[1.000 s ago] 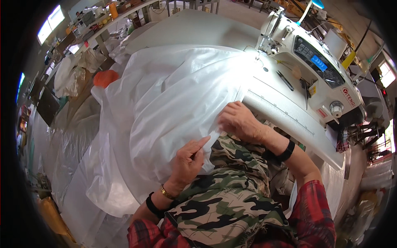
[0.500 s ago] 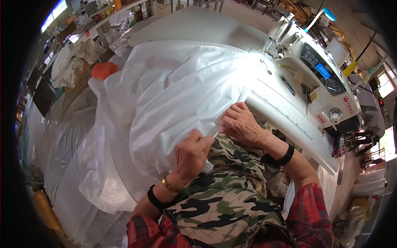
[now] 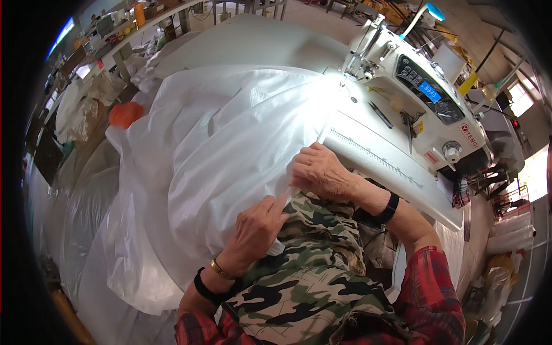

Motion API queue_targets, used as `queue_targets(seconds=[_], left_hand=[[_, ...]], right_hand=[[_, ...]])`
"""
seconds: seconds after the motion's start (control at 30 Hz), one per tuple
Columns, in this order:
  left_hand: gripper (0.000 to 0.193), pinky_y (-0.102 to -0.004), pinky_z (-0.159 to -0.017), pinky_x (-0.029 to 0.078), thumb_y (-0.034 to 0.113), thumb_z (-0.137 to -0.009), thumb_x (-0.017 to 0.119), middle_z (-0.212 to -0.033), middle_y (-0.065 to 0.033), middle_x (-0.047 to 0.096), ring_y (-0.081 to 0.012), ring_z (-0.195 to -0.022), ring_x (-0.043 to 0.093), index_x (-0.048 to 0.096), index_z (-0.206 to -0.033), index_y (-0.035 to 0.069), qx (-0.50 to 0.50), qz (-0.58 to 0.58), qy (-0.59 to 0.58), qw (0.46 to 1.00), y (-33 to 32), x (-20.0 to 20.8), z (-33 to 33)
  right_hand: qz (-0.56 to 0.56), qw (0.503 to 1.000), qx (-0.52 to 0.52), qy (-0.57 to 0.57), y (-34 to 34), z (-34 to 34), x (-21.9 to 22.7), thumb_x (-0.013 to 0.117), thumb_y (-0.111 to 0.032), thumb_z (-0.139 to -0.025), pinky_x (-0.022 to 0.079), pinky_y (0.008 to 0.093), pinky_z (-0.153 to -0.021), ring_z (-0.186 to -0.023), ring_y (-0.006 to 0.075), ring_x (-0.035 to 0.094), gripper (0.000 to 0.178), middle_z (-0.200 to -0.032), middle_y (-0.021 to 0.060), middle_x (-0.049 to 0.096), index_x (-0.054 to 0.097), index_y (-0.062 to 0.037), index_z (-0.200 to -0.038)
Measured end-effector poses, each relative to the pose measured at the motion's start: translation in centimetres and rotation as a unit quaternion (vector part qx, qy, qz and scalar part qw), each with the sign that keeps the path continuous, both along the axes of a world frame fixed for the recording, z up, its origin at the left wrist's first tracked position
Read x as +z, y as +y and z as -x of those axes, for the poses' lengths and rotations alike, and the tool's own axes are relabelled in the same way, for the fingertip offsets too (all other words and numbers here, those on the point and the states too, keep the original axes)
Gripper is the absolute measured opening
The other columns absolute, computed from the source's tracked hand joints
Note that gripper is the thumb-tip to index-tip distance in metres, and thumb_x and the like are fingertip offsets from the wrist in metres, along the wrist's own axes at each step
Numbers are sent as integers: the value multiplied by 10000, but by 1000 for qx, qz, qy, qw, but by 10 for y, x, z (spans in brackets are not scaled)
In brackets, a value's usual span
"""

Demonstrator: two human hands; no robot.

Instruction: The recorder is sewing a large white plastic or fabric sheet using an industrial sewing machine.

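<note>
The white fabric point(image 3: 230, 149) lies spread over the table point(image 3: 253, 40) and hangs off its near and left sides in large folds. Its long axis runs from the lower left, where the loose bulk drapes toward the floor, to the upper right, where one end reaches the needle area of the sewing machine point(image 3: 414, 86). The working edge faces the person and runs along the near table edge, from the lap up toward the machine.

The left hand point(image 3: 256, 227) rests on this edge just above the lap. Its fingers are curled and the thumb is pressed toward them, pinching a fold of the fabric. The right hand point(image 3: 319, 172) lies palm down on the same edge, nearer the machine. Its fingers are bent and close together, pressing on the fabric; whether the fingertips grip a fold underneath cannot be told from this view. The two hands are near each other but apart.

Each wrist carries a black band, and the left wrist also bears a gold bracelet point(image 3: 221, 269). A camouflage apron point(image 3: 310, 276) covers the lap below both hands. A ruler strip point(image 3: 374, 156) runs along the machine bed, just beside the right hand. An orange object point(image 3: 125, 114) lies beyond the fabric at the left.
</note>
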State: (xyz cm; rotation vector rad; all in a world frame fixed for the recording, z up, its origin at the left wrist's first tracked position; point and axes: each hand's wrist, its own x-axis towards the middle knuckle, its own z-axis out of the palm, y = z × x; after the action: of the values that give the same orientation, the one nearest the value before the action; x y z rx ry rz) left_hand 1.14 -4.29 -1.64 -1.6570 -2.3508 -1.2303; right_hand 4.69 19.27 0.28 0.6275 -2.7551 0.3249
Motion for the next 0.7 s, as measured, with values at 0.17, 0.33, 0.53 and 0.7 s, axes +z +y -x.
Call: queue_targets(seconds=[0.17,0.33,0.53,0.7], left_hand=[[283,-351,-619,480,12,-831,633,-842,-166,655,-288,-664,617,659,-1111,-25,-51,-47,-144,987,4,14,21],[223,-303,-597,470,13,-819,634,-845,-163,687,-221,-623,604,682,-1030,-38,-56,-43,-173,982,6,35,33],[240,-335,-609,481,4,-801,622,-821,-168,667,-282,-647,613,683,-1031,-24,-47,-37,-161,985,1,29,37],[251,-314,-538,423,-8,-788,612,-709,-145,607,-238,-545,538,697,-1024,-19,-40,-41,-150,987,1,25,39]], right_hand=[[3,1000,1,23,8,4,14,723,-361,-829,399,343,-752,-763,199,556,317,-729,19,542,528,-127,-745],[-4,998,-48,30,42,19,12,726,-431,-807,420,341,-766,-721,212,560,363,-683,27,537,552,-123,-728],[-12,997,-66,35,76,33,9,684,-503,-810,444,341,-774,-771,227,589,411,-735,36,579,594,-105,-772],[-2,996,-85,-1,104,43,9,694,-534,-777,442,342,-803,-811,228,593,449,-767,39,588,589,-98,-777]])
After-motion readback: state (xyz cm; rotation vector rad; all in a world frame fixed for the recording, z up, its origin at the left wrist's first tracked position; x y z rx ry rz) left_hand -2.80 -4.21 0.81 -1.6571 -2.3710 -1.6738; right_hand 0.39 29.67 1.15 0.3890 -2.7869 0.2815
